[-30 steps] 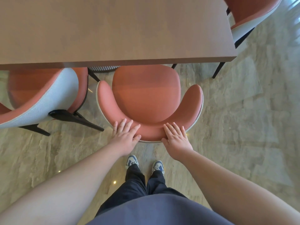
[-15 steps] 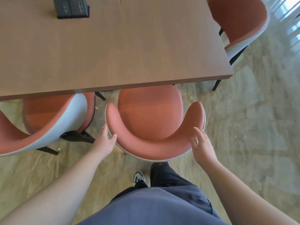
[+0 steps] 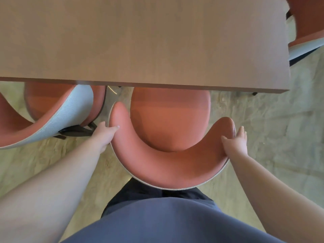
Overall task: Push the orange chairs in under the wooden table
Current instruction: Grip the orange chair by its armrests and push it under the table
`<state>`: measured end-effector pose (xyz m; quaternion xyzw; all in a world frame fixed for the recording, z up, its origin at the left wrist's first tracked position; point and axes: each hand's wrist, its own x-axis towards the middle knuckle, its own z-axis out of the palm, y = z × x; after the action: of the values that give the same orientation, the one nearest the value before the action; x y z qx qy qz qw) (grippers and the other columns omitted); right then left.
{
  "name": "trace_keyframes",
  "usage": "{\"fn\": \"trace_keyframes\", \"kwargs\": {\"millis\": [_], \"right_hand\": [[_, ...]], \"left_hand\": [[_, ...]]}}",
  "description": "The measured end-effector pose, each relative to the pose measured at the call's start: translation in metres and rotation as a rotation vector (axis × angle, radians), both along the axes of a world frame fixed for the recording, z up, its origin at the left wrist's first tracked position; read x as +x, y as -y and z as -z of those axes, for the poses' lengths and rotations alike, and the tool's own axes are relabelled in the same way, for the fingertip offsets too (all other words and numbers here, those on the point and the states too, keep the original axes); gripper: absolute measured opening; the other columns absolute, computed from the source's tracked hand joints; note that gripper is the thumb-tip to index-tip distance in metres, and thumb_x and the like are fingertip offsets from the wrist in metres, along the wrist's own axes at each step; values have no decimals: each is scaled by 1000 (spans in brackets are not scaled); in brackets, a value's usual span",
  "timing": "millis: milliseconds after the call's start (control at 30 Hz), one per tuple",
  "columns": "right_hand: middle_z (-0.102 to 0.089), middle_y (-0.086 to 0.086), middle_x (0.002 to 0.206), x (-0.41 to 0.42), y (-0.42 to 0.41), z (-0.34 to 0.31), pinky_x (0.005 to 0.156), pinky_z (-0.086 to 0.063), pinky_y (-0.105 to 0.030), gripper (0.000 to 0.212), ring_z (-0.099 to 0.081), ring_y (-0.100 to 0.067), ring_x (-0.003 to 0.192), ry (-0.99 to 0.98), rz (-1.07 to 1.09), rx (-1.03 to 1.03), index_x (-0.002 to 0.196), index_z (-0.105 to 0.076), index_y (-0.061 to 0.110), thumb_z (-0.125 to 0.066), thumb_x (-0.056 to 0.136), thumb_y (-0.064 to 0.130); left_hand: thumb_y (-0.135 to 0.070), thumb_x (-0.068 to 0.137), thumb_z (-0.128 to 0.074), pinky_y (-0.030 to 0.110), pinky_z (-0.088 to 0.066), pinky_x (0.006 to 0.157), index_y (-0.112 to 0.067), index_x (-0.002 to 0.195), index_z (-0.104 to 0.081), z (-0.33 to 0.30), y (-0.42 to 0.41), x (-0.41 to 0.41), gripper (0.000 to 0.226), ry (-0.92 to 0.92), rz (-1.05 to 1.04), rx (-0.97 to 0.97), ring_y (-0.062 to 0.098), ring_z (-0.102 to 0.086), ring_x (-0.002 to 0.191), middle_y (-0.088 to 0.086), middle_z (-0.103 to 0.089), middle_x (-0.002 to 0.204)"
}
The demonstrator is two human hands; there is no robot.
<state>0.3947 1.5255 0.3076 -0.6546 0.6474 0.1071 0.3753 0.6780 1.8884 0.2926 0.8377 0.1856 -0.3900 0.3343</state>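
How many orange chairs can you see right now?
3: the middle chair gripped by both hands, the left chair beside it, and the far-right chair past the table's end. Others may be hidden.

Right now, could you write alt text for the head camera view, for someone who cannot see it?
A person's left hand and right hand grip the two arms of an orange chair, its seat partly under a wooden table. Another orange chair sits at left, a third at the table's end.
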Motion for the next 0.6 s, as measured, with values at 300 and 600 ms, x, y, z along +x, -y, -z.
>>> {"fn": "trace_keyframes", "kwargs": {"millis": [300,600], "right_hand": [[-68,-10,115,-2,23,24,80,-61,-54,62,-70,-33,101,97,437,397,125,-54,16,-88,76,33],[-70,-12,104,2,31,36,74,-60,-44,45,-70,-31,90,23,404,362,120,-59,11,-82,81,13]], "left_hand": [[-27,81,-86,44,-49,88,-3,147,-39,29,22,31,84,-129,-109,8,33,-61,108,18,-55,142],[-28,77,-89,51,-50,101,-6,153,-36,45,29,44,95,-61,-99,117,38,-59,124,18,-50,150]]}}
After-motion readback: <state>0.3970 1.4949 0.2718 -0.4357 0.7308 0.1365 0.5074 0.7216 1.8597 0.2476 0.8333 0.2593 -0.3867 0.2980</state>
